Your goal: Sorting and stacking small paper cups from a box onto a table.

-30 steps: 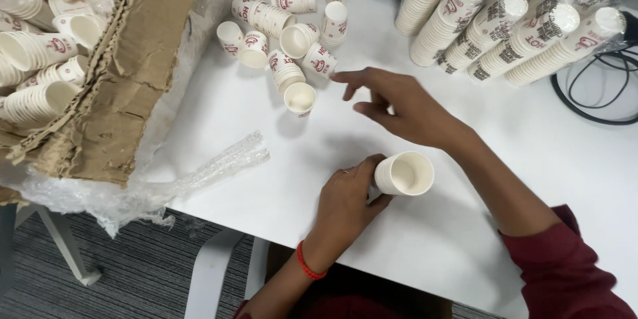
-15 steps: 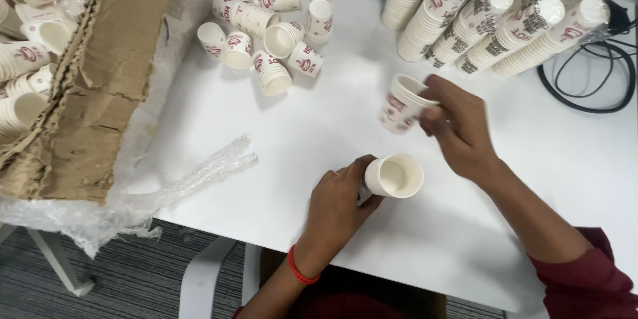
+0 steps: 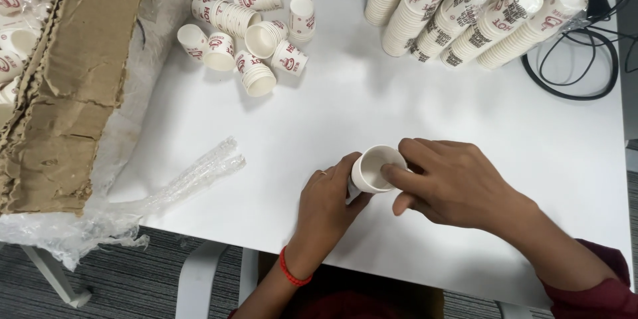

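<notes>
At the far left of the frame a torn cardboard box [image 3: 63, 86] sits on crumpled clear plastic wrap [image 3: 86, 226], with more paper cups showing inside it at the upper left edge. A crinkled clear plastic sleeve [image 3: 193, 176] lies on the white tabletop [image 3: 332, 106] just right of the box, lower left of centre. Above it, in the upper left of the frame, loose cups and short nested stacks [image 3: 249, 20] lie scattered on their sides, white with red print.

In the lower middle, my left hand [image 3: 325, 203] comes up from the bottom edge, a red band [image 3: 292, 271] on the wrist and a ring on one finger. Its grip is clenched around the side of a white paper cup [image 3: 375, 167], thumb and fingers wrapped on the wall, the open mouth tilted up toward me. The cup is just above the tabletop, near the centre of the frame, between my two hands.

My right hand [image 3: 458, 183] reaches in from the lower right, dark red sleeve [image 3: 591, 292] at the corner. Its fingertips rest on the cup's rim, one finger dipping over the edge; I cannot tell whether it holds a second cup there.

In the upper right, long stacks of cups [image 3: 465, 10] lie fanned out, partly in clear wrap, and a black cable [image 3: 578, 66] loops beside them at the right edge.
</notes>
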